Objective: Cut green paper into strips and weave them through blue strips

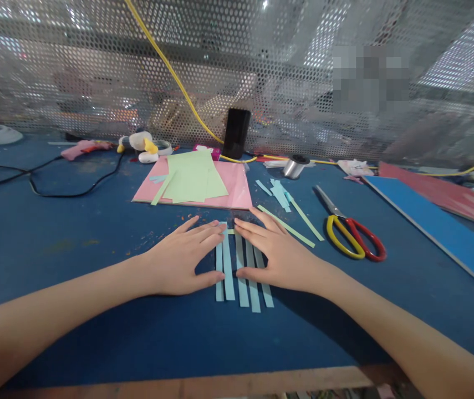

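Several light blue paper strips (pixel 241 277) lie side by side on the blue table (pixel 74 238), running toward me. My left hand (pixel 181 257) rests flat on their left side, fingers stretched out and pointing right. My right hand (pixel 276 249) lies flat on their right side, fingers stretched toward the left. The fingertips of both hands nearly meet over the strips' far ends, where a pale green strip (pixel 230 231) crosses. Neither hand grips anything.
Green sheets (pixel 190 176) lie on pink paper (pixel 237 188) behind the hands. Loose green strips (pixel 292 227) and blue offcuts (pixel 279 194) lie right of it, beside yellow-and-red scissors (pixel 351 230). A blue board (pixel 440 227), wire spool (pixel 295 165), black device (pixel 237 132), cables and perforated screen stand further back.
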A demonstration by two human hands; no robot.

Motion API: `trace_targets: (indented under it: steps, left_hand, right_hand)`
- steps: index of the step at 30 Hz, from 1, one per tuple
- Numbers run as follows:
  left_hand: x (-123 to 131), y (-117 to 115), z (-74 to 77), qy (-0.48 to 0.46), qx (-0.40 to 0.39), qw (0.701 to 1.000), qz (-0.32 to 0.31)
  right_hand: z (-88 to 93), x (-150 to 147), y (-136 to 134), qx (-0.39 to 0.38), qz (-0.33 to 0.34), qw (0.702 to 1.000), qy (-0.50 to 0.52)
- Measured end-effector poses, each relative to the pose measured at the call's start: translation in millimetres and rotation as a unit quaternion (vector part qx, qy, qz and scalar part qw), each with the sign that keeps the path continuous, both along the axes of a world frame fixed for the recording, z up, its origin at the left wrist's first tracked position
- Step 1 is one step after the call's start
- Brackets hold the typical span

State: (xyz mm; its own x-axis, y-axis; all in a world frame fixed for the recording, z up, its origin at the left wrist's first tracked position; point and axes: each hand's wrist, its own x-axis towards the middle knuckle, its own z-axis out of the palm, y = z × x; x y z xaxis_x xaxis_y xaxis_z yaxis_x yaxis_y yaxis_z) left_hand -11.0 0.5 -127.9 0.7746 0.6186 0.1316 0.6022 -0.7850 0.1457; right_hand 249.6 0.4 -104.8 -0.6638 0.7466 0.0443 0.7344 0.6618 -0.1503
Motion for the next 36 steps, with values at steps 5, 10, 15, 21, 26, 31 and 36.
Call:
trace_targets:
  steps: [5,10,15,21,26,31,36]
  left_hand:
    - [-1.1,2.3,2.5,0.006,-0.007,1.000,-0.008]
    - [1.1,-2.2,6.1,-0.011,-0.024,1.000,0.007]
    - [1.1,-5.6,9.6,-0.027,-0.030,0.999,0.013]
    - [-1.3,-7.2,10.6,-0.039,-0.022,0.999,0.002]
    - [-3.4,-7.7,12.9,-0.040,-0.024,0.999,-0.002]
    - [-5.8,-5.9,9.7,-0.038,-0.019,0.999,-0.003]
    - [-7.3,-5.4,8.2,-0.043,-0.021,0.999,-0.009]
  right_hand:
    - [-0.8,0.2,0.5,-0.018,0.004,1.000,0.010]
    - [1.6,1.8,1.1,0.011,0.003,0.999,0.046]
    - [19.2,-0.4,14.3,0.162,0.003,0.981,0.105]
    - [40.6,-25.4,52.0,0.236,0.093,0.967,-0.040]
    - [36.2,-43.0,79.0,0.176,0.128,0.960,-0.178]
    - [33.4,-45.3,88.6,0.187,0.119,0.953,-0.206]
    - [33.7,-44.6,90.9,0.200,0.116,0.944,-0.237]
